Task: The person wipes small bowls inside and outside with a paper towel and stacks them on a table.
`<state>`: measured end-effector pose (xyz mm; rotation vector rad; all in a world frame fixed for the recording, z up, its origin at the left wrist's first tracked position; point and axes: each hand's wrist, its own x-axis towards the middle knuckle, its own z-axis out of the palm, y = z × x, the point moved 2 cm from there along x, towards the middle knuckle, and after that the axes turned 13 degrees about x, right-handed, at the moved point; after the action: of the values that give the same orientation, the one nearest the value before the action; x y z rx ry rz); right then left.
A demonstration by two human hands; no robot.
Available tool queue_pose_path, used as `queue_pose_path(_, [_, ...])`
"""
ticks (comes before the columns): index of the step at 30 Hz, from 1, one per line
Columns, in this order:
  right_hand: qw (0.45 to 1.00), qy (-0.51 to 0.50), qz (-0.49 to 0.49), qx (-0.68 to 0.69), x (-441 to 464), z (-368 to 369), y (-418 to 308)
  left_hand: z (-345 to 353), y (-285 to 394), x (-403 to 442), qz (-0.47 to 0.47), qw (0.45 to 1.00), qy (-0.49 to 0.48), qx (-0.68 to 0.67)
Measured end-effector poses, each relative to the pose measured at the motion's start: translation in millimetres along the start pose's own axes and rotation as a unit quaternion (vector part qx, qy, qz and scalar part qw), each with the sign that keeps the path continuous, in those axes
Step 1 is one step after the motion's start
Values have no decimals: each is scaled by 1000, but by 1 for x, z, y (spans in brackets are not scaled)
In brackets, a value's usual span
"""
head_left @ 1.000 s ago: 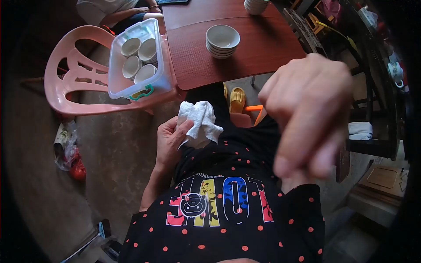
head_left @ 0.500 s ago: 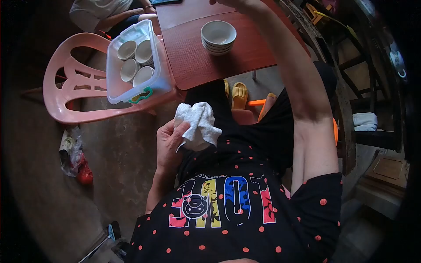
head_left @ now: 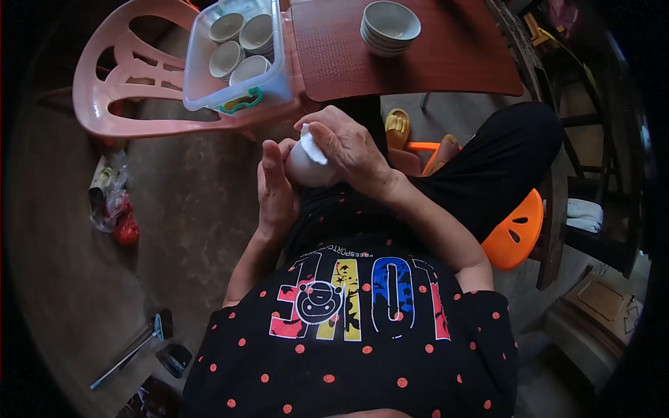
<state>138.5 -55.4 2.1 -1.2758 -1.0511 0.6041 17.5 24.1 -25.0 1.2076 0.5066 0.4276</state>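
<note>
My left hand (head_left: 277, 187) supports a small white bowl (head_left: 307, 169) from the left, its thumb raised and its other fingers partly hidden behind the bowl. From the right, my right hand (head_left: 352, 152) presses a white cloth (head_left: 313, 145) against the bowl, thumb on the near side and fingers curled over the top. Most of the cloth is covered by that hand. Both hands are above my lap, just short of the table edge.
A stack of bowls (head_left: 391, 29) stands on the red-brown table (head_left: 327, 63). Left of it, a clear plastic bin (head_left: 198, 80) with several bowls rests on a pink chair (head_left: 94, 76). An orange stool (head_left: 514, 233) is at my right.
My right hand has come back from over the table to the bowl and now grips the cloth. The cloth no longer drapes widely over my left hand. The view has shifted downward.
</note>
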Motion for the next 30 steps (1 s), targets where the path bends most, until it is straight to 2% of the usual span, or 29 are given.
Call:
queue_pose_path(1, [998, 26, 23, 58, -1, -3, 12, 3, 5, -2, 3, 1000, -16, -7])
queue_pose_path(3, [964, 39, 175, 195, -2, -12, 29, 8, 14, -6, 8, 999, -47, -19])
queue_pose_path(5, [949, 54, 207, 231, -3, -18, 26, 10, 14, -7, 10, 998, -60, 17])
queue_pose_path(7, [996, 30, 48, 71, 0, -15, -5, 17, 14, -7, 13, 996, -69, 52])
queue_pose_path(8, [999, -30, -23, -38, 0, -12, -17, 22, 14, -7, 42, 997, -35, 51])
queue_pose_path(9, [989, -55, -118, -75, 0, -4, -23, 24, 16, -8, 70, 996, 0, 52])
queue_pose_path(10, [968, -80, -212, -111, -2, 4, -28, 15, 16, -9, 53, 996, -13, 74])
queue_pose_path(11, [961, -112, -216, -130, -6, 8, -29, 13, 16, -11, 56, 995, -15, 76])
queue_pose_path(13, [946, -68, -242, -203, -3, 2, -29, 10, 17, -14, 101, 992, -25, 70])
queue_pose_path(14, [965, -55, -216, -139, 0, -7, -16, 7, 16, -13, 133, 985, -59, 89])
queue_pose_path(15, [997, -32, -75, -1, -2, -13, -14, 8, 16, -14, 134, 985, -58, 88])
queue_pose_path(16, [989, -10, 65, 134, -3, -16, -11, 10, 17, -13, 125, 987, -61, 86])
queue_pose_path(18, [986, 13, 59, 154, -3, -14, -10, 14, 17, -11, 97, 992, -63, 43])
queue_pose_path(20, [998, 21, -52, -32, -4, -11, -18, 13, 11, -10, 106, 992, -64, 38])
queue_pose_path(21, [970, 12, -182, -162, 0, -5, -24, 13, 9, -8, 114, 991, -60, 34])
queue_pose_path(23, [953, -28, -190, -233, -8, 5, -35, 9, 5, -11, 102, 985, -22, 135])
queue_pose_path(24, [961, -46, -158, -221, -6, 1, -34, 8, 9, -13, 79, 989, -35, 119])
queue_pose_path(26, [994, -23, -84, -64, -5, -10, -26, 8, 22, -11, 65, 994, -69, 47])
queue_pose_path(27, [998, -9, 28, 58, -7, -14, -9, 4, 23, -9, 51, 996, -79, 9])
queue_pose_path(28, [998, -11, 26, 58, -11, -13, 4, 4, 21, -8, 54, 995, -78, 9])
queue_pose_path(30, [954, 55, 81, 284, -20, -10, 20, 5, 16, -5, 46, 992, -55, -104])
